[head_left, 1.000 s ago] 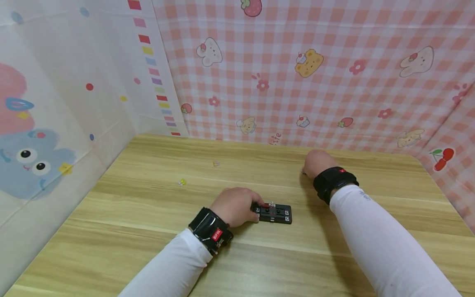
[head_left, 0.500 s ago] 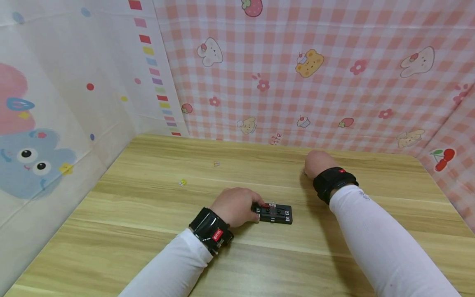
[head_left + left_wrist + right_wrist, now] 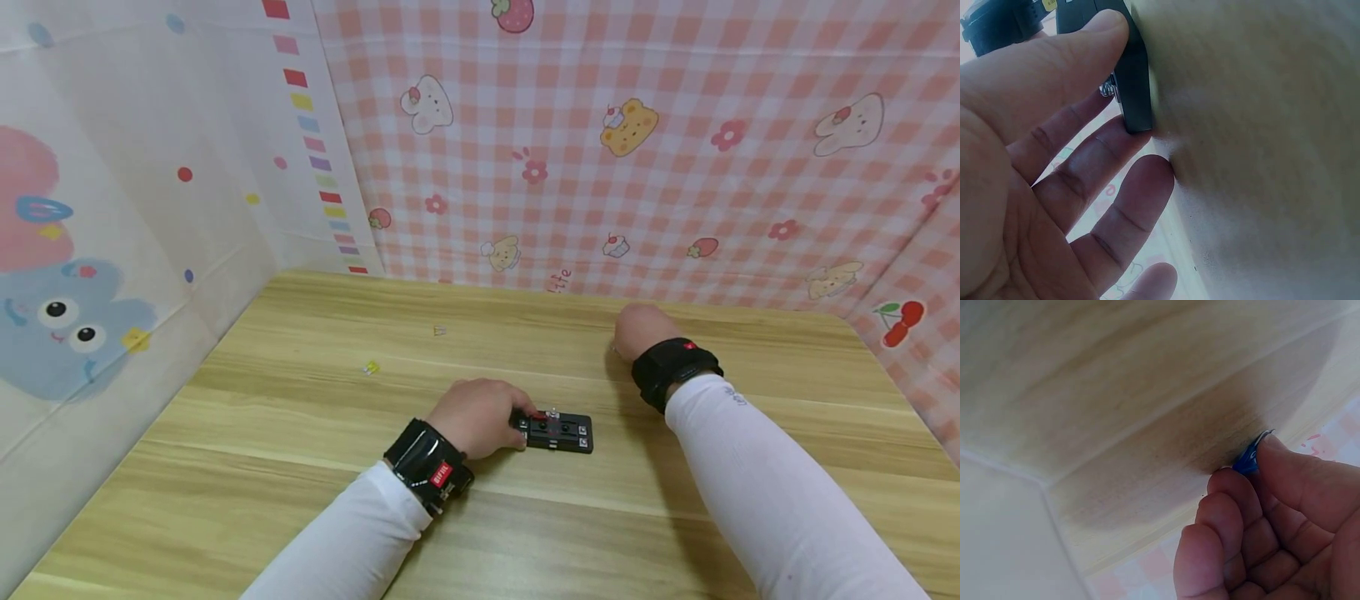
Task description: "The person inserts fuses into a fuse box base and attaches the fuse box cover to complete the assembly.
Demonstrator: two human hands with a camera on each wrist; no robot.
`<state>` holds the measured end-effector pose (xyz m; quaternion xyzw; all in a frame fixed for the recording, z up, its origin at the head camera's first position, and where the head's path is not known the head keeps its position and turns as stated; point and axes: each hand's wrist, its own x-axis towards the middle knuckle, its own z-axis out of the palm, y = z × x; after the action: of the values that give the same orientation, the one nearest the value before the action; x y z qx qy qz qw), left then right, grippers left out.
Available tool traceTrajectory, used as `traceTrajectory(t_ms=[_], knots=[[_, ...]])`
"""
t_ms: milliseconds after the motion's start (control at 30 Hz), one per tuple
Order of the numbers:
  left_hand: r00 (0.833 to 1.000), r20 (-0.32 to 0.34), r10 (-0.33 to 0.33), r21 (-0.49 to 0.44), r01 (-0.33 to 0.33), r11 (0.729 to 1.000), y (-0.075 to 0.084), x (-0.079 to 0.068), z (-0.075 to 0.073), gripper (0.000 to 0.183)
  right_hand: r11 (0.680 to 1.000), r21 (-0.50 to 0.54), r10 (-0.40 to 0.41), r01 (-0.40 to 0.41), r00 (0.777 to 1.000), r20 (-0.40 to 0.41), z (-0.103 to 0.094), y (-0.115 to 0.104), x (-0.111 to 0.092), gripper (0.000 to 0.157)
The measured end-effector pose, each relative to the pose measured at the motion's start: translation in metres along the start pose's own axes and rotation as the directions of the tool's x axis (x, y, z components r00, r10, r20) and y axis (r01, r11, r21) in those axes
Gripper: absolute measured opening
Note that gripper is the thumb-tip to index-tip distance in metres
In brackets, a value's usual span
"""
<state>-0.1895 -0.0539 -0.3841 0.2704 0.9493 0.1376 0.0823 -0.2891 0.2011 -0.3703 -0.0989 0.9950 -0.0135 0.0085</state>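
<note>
My left hand (image 3: 476,417) grips the left end of a flat black plastic block (image 3: 570,433) lying on the table. The block carries metal terminals at its ends and a small red piece by the fingers. In the left wrist view the thumb (image 3: 1085,47) lies along the block's side, a fingertip is under its corner, and a metal spring shows beside it. Farther back on the right, my right hand (image 3: 643,329) is low over the table. Its thumb and forefinger pinch a small blue piece (image 3: 1247,460) with white marking, mostly covered by the fingers; its kind cannot be told.
On the wooden table (image 3: 300,467), a small yellow piece (image 3: 372,367) lies to the left and a tiny clear piece with metal ends (image 3: 439,331) lies farther back. A pink checked cloth (image 3: 570,200) hangs along the back edge, a white printed cloth (image 3: 225,225) along the left.
</note>
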Motion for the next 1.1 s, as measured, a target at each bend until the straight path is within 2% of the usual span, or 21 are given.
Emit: traceTrajectory(t_ms=[367, 833, 1100], knots=[[1.0, -0.004, 0.007, 0.004, -0.007, 1.0, -0.0003, 0.0005, 0.0005, 0.035, 0.999, -0.011, 0.04, -0.039, 0.993, 0.112, -0.0045, -0.0026, 0.0034, 0.015], [1.0, -0.004, 0.007, 0.012, -0.007, 1.0, -0.0001, 0.0004, 0.0008, 0.036, 0.999, -0.005, 0.05, -0.049, 0.993, 0.108, -0.0026, -0.0031, 0.0036, 0.016], [1.0, -0.003, 0.008, 0.008, -0.008, 1.0, -0.0007, 0.0009, 0.0009, 0.037, 0.999, 0.026, 0.04, -0.042, 0.996, 0.073, -0.0031, -0.0022, 0.0031, 0.013]])
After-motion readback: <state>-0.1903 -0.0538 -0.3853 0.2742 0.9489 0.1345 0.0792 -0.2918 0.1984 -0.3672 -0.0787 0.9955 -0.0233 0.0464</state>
